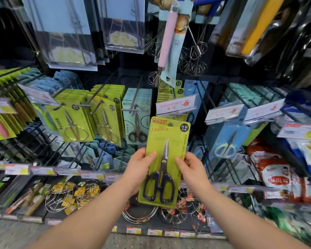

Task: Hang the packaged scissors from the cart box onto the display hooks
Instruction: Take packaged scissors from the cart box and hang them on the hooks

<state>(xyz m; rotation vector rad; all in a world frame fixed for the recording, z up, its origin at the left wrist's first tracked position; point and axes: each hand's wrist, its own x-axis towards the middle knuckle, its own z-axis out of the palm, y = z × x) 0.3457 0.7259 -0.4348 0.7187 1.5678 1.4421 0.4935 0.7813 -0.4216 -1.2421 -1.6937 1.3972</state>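
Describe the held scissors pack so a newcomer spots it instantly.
In front of the display hooks, centre foreground, the left hand and right hand grip one lime-green scissors pack upright by its edges. Unlike the hung green packs left of it, its scissors have dark navy handles.

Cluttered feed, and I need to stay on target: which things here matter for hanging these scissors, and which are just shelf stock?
For the job: lime-green scissors pack, gripped by left hand and right hand; matching lime-green packs hanging behind the price tag, likely its hook.
Just stock: pink-handled whisk; wire whisks; blue scissors packs; wire rings below.
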